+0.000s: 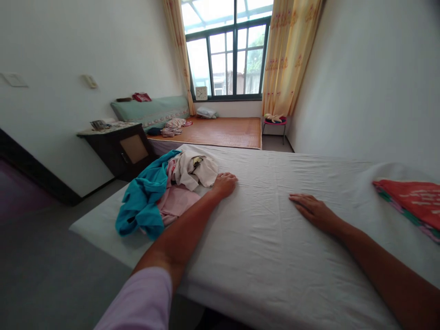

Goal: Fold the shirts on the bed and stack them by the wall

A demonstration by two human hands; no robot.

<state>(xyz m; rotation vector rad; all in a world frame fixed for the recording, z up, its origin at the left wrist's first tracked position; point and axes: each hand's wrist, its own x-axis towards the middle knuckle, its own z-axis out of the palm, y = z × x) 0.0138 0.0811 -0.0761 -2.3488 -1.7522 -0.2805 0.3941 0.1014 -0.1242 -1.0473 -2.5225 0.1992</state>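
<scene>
Your left hand, its grip loosely wide, rests on the white cloth just beside the heap of clothes; your right hand lies flat there, grip wide too.

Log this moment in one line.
left hand: on sheet, beside piled clothes | right hand: flat on sheet | red cloth: far right

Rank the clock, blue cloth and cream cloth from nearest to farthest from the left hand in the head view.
1. Cream cloth: immediately left of the left hand.
2. Blue cloth: farther left, past the cream cloth.
3. Clock: far back by the window.
</scene>
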